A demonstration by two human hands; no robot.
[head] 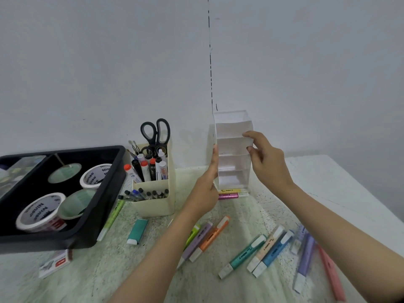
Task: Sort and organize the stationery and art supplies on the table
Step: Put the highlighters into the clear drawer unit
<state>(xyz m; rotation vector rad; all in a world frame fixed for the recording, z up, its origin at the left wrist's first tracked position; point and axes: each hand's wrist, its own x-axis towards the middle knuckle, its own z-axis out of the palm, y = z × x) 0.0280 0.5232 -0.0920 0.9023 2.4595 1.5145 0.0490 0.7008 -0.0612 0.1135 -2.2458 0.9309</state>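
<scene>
Both hands hold a tall clear organizer [232,149] that stands upright near the back of the table [328,182], close to the wall. The left hand [206,191] presses flat on its left side, and the right hand [267,158] grips its right edge with bent fingers. The organizer is see-through plastic, smooth and hard, with slanted shelves stacked one over another, and it looks empty. It is tall and thin, so it could tip over if one hand lets go too soon or pushes too hard. Two pens, one yellow [229,190] and one pink [228,196], lie right at its foot, maybe partly under it, and they could make it wobble or roll away. Many fat highlighters lie loose on the table in front, like a teal one [242,255], an orange one [211,238] and a blue one [273,253]. They are round and smooth, so an arm sweeping over them could knock them off the edge. The table top is pale green with tiny dark specks. To the left stands a cream pen holder [157,200], boxy and matte, full of markers, pens and black scissors [155,134]. Further left sits a shiny black tray [105,206] holding round rolls of white tape [40,213]. A teal eraser [137,231] lies flat near the holder.
</scene>
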